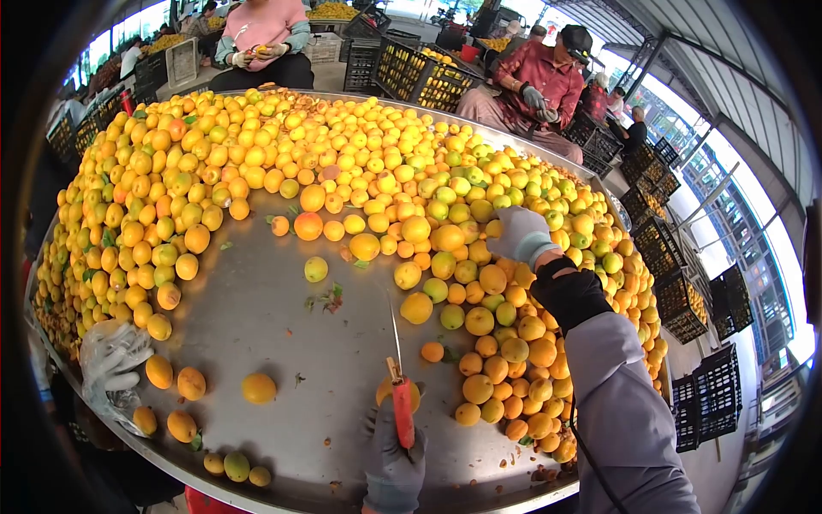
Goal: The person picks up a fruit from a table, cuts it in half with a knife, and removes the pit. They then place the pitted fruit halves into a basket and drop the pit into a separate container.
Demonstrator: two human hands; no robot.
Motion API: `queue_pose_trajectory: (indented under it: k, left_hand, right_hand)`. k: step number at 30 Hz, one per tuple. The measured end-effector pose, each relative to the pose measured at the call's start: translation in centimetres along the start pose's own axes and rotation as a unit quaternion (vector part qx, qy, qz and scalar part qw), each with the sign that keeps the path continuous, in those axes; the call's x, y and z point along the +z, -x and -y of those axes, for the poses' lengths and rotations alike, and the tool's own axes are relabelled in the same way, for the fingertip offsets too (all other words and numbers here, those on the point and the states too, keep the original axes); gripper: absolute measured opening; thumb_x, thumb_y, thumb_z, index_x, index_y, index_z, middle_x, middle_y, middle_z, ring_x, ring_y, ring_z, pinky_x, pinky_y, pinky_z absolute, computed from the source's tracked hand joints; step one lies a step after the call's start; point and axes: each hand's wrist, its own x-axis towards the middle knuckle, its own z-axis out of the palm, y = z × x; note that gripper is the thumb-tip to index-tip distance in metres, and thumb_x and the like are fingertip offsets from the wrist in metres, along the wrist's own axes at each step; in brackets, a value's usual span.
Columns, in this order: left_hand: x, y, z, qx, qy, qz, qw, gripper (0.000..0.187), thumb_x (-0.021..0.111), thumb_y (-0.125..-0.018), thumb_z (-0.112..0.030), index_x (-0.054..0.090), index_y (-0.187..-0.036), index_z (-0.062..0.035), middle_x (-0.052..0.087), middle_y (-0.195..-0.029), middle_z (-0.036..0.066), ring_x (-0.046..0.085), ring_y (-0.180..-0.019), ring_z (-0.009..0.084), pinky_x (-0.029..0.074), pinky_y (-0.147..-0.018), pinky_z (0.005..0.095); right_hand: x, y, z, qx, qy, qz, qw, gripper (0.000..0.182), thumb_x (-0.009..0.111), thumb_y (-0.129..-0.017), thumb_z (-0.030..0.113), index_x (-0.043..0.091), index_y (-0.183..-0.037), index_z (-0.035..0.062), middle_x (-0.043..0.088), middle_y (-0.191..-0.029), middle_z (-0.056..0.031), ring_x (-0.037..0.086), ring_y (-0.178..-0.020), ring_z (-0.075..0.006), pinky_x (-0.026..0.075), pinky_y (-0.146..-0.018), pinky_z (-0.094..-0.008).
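My left hand (396,463), in a grey glove, is closed around the red handle of a knife (402,413) at the near middle of the metal table (265,321). The thin blade points away from me. Just behind the handle, an orange-yellow apricot (413,395) shows at the same hand, partly hidden. My right hand (521,233), also gloved and with a black band at the wrist, reaches over the fruit heap (377,154) on the right. Its fingers curl at a yellow apricot (494,229); the fingertips are mostly hidden.
Loose apricots (259,388) and leaf scraps (329,298) lie on the bare metal. A clear plastic bag (116,364) rests at the left rim. Across the table sit a person in pink (265,38) and one in red (548,81). Black crates (709,398) stand right and behind.
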Motion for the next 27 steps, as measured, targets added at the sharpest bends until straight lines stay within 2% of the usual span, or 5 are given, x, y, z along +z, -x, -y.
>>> queue_pose_trajectory:
  k: [3, 5, 8, 13, 27]
  left_hand:
    - [-0.2, 0.2, -0.4, -0.014, 0.006, -0.002, 1.0, 0.034, 0.047, -0.103, -0.032, 0.056, -0.116, -0.0017, 0.068, -0.105, 0.021, 0.036, -0.041, 0.0057, 0.032, -0.043, 0.0201]
    - [-1.2, 0.2, 0.5, 0.211, -0.362, 0.024, 0.908, 0.033, 0.048, -0.102, -0.032, 0.057, -0.115, -0.0026, 0.068, -0.103, 0.02, 0.036, -0.041, 0.0059, 0.032, -0.043, 0.0202]
    - [-1.8, 0.7, 1.1, 0.186, -0.343, 0.005, 0.921, 0.032, 0.048, -0.102, -0.032, 0.057, -0.115, -0.0035, 0.068, -0.101, 0.018, 0.037, -0.041, 0.006, 0.032, -0.043, 0.0203]
    - [-0.2, 2.3, -1.8, 0.065, -0.075, 0.043, 0.994, 0.029, 0.053, -0.1, -0.024, 0.059, -0.118, -0.0023, 0.058, -0.083, 0.007, 0.038, -0.044, 0.0064, 0.033, -0.043, 0.02]
    - [-3.2, 3.3, -4.9, 0.057, 0.09, 0.004, 0.994, 0.034, 0.053, -0.1, -0.032, 0.06, -0.119, -0.005, 0.069, -0.097, 0.012, 0.036, -0.042, 0.0074, 0.03, -0.041, 0.0215]
  right_hand:
    - [0.4, 0.0, -1.1, 0.083, -0.238, -0.05, 0.967, 0.046, 0.07, -0.075, 0.041, 0.069, -0.103, 0.0054, 0.069, -0.105, -0.0156, 0.068, -0.093, -0.0263, 0.054, -0.079, -0.0356]
    - [0.4, 0.5, -1.3, 0.096, -0.593, -0.039, 0.798, 0.046, 0.062, -0.086, 0.039, 0.062, -0.116, 0.0046, 0.068, -0.108, -0.0131, 0.07, -0.092, -0.0187, 0.054, -0.078, -0.0295]
    - [-0.8, 3.0, 1.1, 0.129, -0.811, 0.017, 0.571, 0.047, 0.052, -0.095, 0.039, 0.052, -0.127, 0.0043, 0.066, -0.115, -0.0109, 0.07, -0.093, -0.02, 0.054, -0.078, -0.0323]
    - [-2.2, 4.4, 5.5, 0.082, -0.892, 0.153, 0.417, 0.049, 0.041, -0.099, 0.039, 0.046, -0.13, 0.0018, 0.061, -0.124, -0.0166, 0.065, -0.107, -0.0271, 0.054, -0.088, -0.0402]
    - [-2.3, 7.8, 18.0, 0.048, -0.945, 0.175, 0.271, 0.042, 0.043, -0.103, 0.044, 0.053, -0.127, 0.0116, 0.061, -0.123, -0.0051, 0.059, -0.1, -0.0166, 0.046, -0.075, -0.0302]
